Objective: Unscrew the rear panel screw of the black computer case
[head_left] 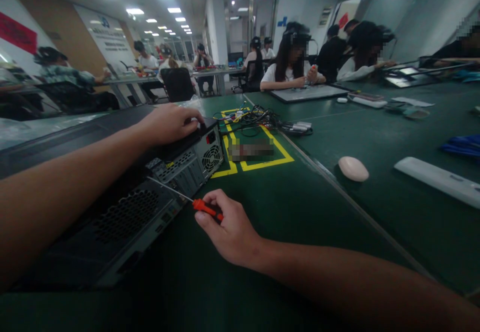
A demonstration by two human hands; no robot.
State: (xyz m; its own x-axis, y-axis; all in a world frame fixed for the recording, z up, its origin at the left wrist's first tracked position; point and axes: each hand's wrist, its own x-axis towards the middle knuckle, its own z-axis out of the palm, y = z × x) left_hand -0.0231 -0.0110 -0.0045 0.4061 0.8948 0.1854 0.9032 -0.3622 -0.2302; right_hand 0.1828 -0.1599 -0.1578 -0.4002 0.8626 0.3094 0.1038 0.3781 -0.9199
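A black desktop computer case (123, 222) lies at the left, with its grey metal rear panel (187, 167) facing right. My left hand (170, 122) rests on the upper side of the case, its fingers and thumb curled onto the corner by the rear panel. Lower down, my right hand (232, 224) is closed round the red and black handle of a screwdriver (202, 205). The thin shaft points left to the edge of the rear panel. Whether its tip sits in a screw is too dark and small to tell.
Beyond the case lie tangled cables (258, 117) and yellow tape markings (268, 164) on the green table (300, 212). Rightward are a pale rounded object (353, 168) and a long white bar (442, 179). Several people work at tables beyond.
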